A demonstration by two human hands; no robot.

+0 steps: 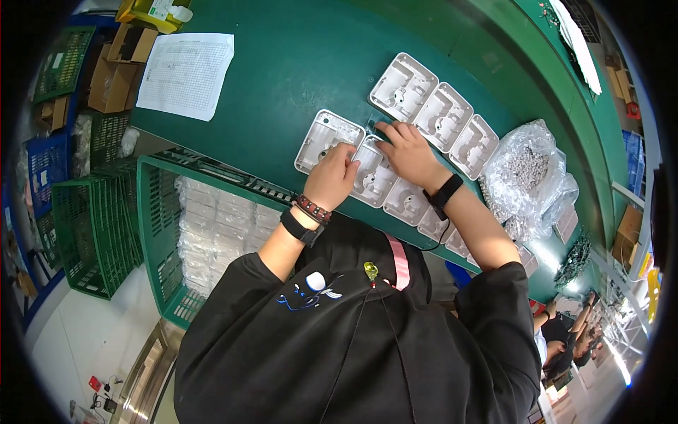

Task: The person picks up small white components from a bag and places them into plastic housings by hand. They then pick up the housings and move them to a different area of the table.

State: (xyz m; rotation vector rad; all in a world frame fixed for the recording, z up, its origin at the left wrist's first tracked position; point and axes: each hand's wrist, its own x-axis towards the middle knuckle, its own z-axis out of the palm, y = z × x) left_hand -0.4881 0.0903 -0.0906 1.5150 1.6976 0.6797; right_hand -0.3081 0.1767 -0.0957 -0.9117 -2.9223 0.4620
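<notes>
A pale grey square plastic housing (pixel 327 133), its inside facing up, lies on the green table. My left hand (pixel 332 177) rests over its lower right part, fingers curled together; whatever they pinch is hidden. To the right, my right hand (pixel 412 154) reaches above a neighbouring open housing (pixel 372 185), thumb and index finger apart. Its index fingertip is beside a small dark, shiny piece (pixel 371 124) too tiny to name. Beyond my right hand stands a row of similar housings, the farthest housing (pixel 403 83) among them; several more line the near table edge under my right forearm.
A clear plastic bag (pixel 522 169) of many small pale parts sits at the right. A printed grid sheet (pixel 185 76) lies far left. Below the table edge, a green crate (pixel 157 233) holds plastic-wrapped items. Stacked green crates (pixel 88 233) stand left; people are at lower right.
</notes>
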